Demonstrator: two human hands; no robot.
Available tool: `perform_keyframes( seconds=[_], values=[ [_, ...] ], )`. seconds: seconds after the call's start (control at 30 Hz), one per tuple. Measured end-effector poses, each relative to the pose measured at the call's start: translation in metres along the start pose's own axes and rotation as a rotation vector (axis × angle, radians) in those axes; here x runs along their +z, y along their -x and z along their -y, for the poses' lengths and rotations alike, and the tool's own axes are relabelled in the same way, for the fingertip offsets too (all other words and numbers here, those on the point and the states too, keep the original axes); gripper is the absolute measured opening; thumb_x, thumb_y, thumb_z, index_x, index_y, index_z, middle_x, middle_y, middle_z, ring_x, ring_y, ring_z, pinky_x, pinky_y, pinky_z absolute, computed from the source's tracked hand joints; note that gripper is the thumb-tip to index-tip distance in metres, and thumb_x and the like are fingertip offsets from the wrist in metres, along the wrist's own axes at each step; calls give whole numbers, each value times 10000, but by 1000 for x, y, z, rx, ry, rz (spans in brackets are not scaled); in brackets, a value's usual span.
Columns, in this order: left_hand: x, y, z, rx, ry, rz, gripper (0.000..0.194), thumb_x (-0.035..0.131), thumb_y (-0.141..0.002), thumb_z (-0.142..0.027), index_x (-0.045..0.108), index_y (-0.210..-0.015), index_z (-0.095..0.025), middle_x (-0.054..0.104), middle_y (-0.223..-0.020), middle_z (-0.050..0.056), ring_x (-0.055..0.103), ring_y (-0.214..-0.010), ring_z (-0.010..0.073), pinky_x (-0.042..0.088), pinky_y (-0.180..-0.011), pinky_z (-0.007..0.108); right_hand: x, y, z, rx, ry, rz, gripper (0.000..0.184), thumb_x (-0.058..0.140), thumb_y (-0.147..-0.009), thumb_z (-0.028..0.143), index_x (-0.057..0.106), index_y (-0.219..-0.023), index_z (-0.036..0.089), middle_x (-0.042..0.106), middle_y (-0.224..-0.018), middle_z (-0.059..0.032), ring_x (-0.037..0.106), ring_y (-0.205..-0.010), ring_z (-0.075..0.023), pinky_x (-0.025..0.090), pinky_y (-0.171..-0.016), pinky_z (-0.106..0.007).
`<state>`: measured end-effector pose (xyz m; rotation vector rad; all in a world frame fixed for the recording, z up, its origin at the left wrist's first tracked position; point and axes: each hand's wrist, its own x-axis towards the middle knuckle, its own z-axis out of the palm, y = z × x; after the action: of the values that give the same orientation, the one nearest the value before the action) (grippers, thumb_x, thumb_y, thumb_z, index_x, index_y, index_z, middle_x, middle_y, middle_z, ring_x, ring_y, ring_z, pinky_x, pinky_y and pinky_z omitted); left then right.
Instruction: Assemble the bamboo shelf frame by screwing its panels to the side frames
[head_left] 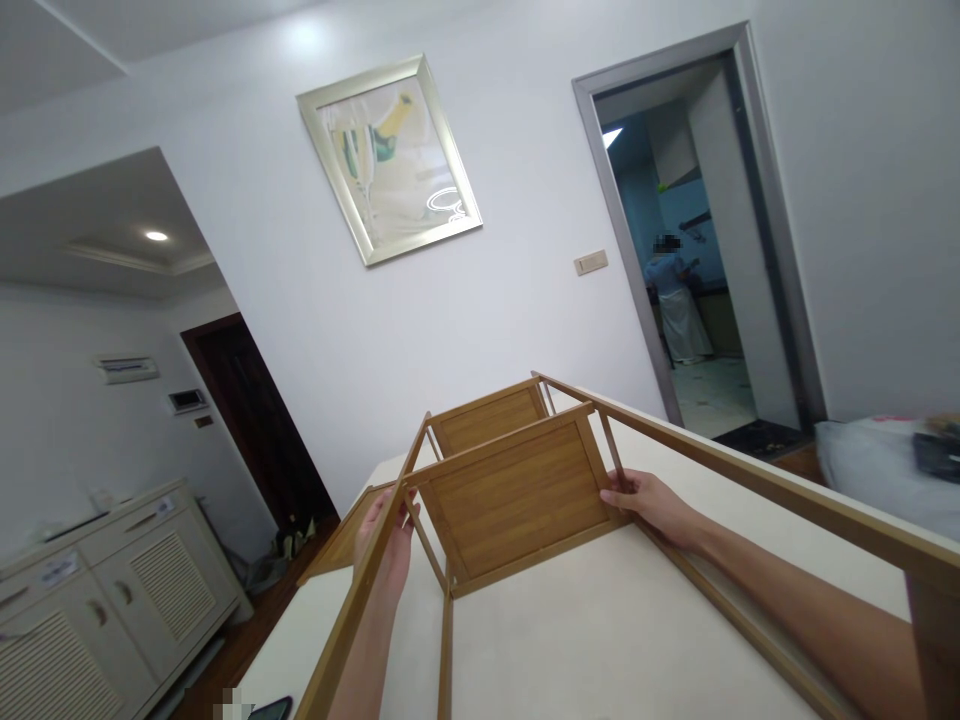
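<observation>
Between the left grip (399, 552) and the right grip (651, 503) is the nearer panel (517, 492) of a wooden frame (750, 474), which rests on the white tabletop (540, 640). The right grip is closed on the panel's right end. The left grip curls at its left end, partly hidden by a rail (360, 592); I cannot tell how tightly it is closed. Beyond both grips is a far panel (495, 420).
</observation>
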<state>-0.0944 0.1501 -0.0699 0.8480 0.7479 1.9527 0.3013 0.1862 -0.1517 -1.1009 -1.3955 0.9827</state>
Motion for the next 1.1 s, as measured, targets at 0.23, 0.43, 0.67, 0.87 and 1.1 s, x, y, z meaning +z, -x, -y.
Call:
perform_keyframes(
  seconds=[0.23, 0.43, 0.67, 0.87, 1.1],
  values=[
    [-6, -2, 2, -39, 29, 86, 173, 764, -710, -284, 687, -837, -196, 722, -859, 34, 683, -794, 165, 536, -740, 315, 1, 0, -3, -7, -12, -1, 418, 771, -614, 516, 608, -823, 194, 632, -741, 7, 572, -748, -186, 431, -711, -310],
    [-7, -4, 2, -35, 20, 142, 206, 765, -703, -298, 664, -840, -183, 720, -887, 55, 678, -790, 178, 523, -691, 295, 1, -1, -4, -9, -23, 3, 410, 767, -615, 513, 594, -811, 197, 623, -733, 12, 563, -738, -181, 427, -705, -305],
    [-5, -4, 2, -9, -3, 164, 214, 766, -679, -293, 642, -825, -200, 704, -867, 22, 652, -757, 149, 494, -664, 262, 2, 0, -3, 5, -23, -17, 413, 769, -598, 516, 604, -809, 202, 622, -728, 9, 563, -733, -186, 427, -690, -306],
    [0, -5, 5, -16, 25, 129, 204, 752, -682, -313, 626, -790, -194, 673, -766, 1, 619, -664, 128, 468, -620, 258, 4, 0, -3, 3, -9, -70, 401, 765, -603, 494, 632, -840, 199, 661, -766, -14, 570, -722, -190, 433, -677, -314],
    [7, -2, 4, 10, 15, 92, 263, 768, -664, -360, 624, -770, -167, 643, -722, 3, 580, -621, 116, 455, -609, 264, 5, 4, 3, 0, -26, -46, 359, 755, -613, 468, 616, -804, 198, 652, -750, -12, 568, -712, -189, 426, -665, -311]
  ],
)
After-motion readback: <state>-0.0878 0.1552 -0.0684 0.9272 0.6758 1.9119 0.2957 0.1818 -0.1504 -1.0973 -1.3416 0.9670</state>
